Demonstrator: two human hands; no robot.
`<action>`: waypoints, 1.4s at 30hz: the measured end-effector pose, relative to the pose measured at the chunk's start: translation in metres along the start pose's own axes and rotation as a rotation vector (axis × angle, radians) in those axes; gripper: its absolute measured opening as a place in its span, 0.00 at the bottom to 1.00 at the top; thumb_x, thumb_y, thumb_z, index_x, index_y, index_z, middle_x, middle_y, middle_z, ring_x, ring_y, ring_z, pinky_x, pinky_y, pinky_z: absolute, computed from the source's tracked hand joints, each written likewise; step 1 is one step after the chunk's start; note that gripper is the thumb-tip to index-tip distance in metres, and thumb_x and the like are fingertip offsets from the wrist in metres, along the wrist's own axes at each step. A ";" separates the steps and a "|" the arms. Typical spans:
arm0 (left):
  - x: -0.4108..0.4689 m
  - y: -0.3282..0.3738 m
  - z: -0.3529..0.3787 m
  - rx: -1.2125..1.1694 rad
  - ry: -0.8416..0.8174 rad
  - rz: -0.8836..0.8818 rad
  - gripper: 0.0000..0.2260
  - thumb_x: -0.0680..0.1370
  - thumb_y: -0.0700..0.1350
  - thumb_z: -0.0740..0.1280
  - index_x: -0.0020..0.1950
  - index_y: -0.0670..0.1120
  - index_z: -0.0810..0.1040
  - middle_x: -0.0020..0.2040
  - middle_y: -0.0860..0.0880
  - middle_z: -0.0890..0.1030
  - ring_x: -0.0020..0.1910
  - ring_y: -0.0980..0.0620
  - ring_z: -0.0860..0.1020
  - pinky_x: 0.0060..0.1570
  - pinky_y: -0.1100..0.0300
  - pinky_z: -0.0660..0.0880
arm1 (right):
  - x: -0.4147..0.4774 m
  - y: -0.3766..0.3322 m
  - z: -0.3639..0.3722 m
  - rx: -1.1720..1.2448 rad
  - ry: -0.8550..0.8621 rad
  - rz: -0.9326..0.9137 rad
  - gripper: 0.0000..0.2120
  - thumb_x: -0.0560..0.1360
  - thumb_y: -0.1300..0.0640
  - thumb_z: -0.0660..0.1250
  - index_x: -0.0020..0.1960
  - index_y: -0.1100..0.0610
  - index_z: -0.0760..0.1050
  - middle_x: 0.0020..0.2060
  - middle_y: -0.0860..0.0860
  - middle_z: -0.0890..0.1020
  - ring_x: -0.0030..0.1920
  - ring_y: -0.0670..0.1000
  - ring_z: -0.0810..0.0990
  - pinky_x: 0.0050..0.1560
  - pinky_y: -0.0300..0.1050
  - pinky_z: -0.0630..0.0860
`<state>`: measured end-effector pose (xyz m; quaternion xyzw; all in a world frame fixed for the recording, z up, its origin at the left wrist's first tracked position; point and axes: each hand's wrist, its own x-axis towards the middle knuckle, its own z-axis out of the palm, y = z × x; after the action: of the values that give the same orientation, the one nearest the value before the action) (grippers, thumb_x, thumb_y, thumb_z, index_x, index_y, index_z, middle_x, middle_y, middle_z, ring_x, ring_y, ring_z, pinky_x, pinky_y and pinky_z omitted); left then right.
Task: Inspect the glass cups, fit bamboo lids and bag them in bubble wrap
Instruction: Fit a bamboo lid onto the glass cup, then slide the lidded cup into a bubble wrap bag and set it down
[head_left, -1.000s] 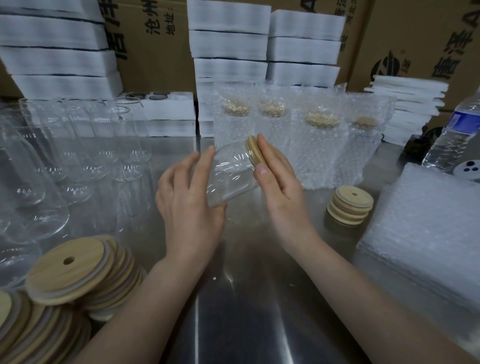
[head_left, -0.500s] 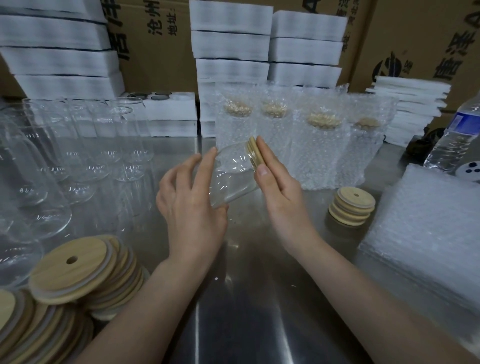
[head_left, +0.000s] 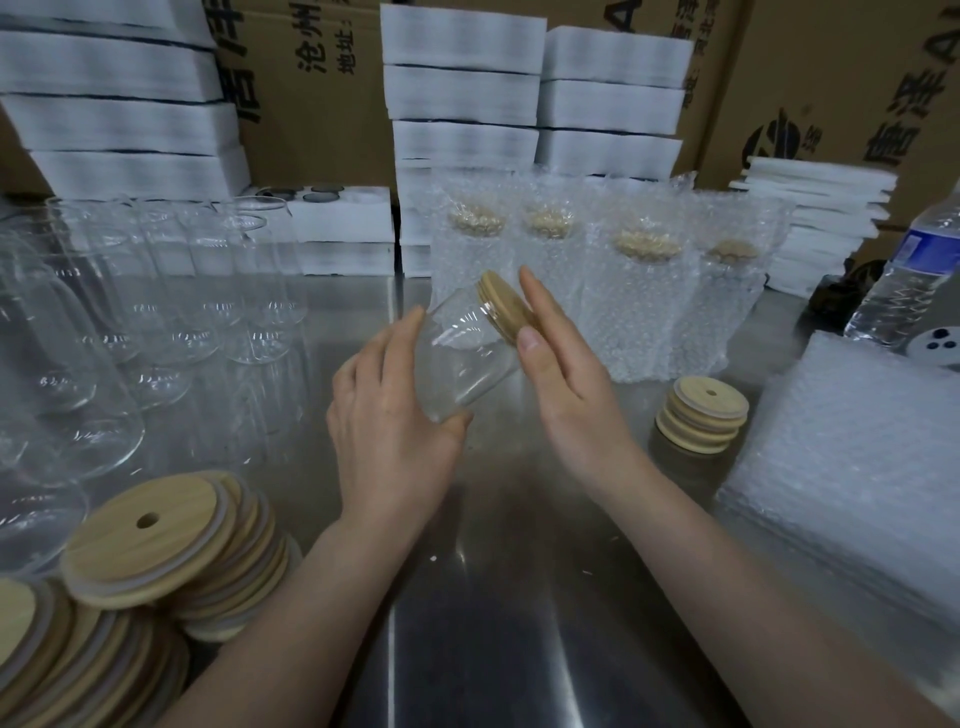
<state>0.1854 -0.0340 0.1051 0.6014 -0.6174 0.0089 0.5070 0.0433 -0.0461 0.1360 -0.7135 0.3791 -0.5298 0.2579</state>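
A clear glass cup (head_left: 467, 358) lies tilted in mid-air above the steel table (head_left: 519, 597), its mouth up and to the right. My left hand (head_left: 395, 421) grips its base end, thumb under the bottom. A bamboo lid (head_left: 501, 306) sits on the mouth, and my right hand (head_left: 566, 374) presses flat against it with straight fingers. Several bagged cups in bubble wrap (head_left: 608, 291) stand just behind. A flat pile of bubble-wrap bags (head_left: 862, 467) lies at the right.
Bare glass cups (head_left: 171, 301) crowd the left side. Bamboo lid stacks sit at the front left (head_left: 156, 561) and in a small stack (head_left: 701, 410) right of my hands. White foam blocks (head_left: 462, 93), cardboard boxes and a water bottle (head_left: 904, 280) line the back and right.
The cup with its lid has tipped slightly, and both hands have shifted a little. The grip is the same.
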 end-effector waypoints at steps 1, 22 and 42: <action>0.000 -0.001 0.000 -0.018 0.003 -0.007 0.43 0.65 0.46 0.80 0.76 0.51 0.64 0.70 0.49 0.72 0.69 0.43 0.68 0.67 0.45 0.66 | 0.001 -0.001 -0.003 -0.053 0.057 -0.005 0.22 0.81 0.51 0.55 0.75 0.46 0.60 0.72 0.41 0.67 0.74 0.40 0.63 0.74 0.37 0.60; 0.014 -0.024 0.001 -0.227 0.209 -0.405 0.41 0.70 0.47 0.78 0.75 0.43 0.58 0.72 0.41 0.68 0.70 0.41 0.68 0.69 0.46 0.65 | 0.013 0.028 -0.151 -0.876 0.625 0.940 0.24 0.73 0.63 0.66 0.68 0.52 0.71 0.71 0.63 0.62 0.71 0.64 0.60 0.70 0.55 0.58; 0.008 0.010 -0.019 -0.078 0.428 0.142 0.37 0.69 0.38 0.72 0.74 0.42 0.57 0.74 0.35 0.56 0.75 0.41 0.57 0.71 0.34 0.59 | 0.018 0.015 -0.142 -0.700 0.997 0.280 0.19 0.71 0.67 0.62 0.60 0.58 0.77 0.60 0.59 0.76 0.53 0.56 0.76 0.50 0.43 0.70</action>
<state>0.1909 -0.0258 0.1258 0.5209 -0.5364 0.1479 0.6474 -0.0933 -0.0646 0.1778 -0.3664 0.6949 -0.6045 -0.1322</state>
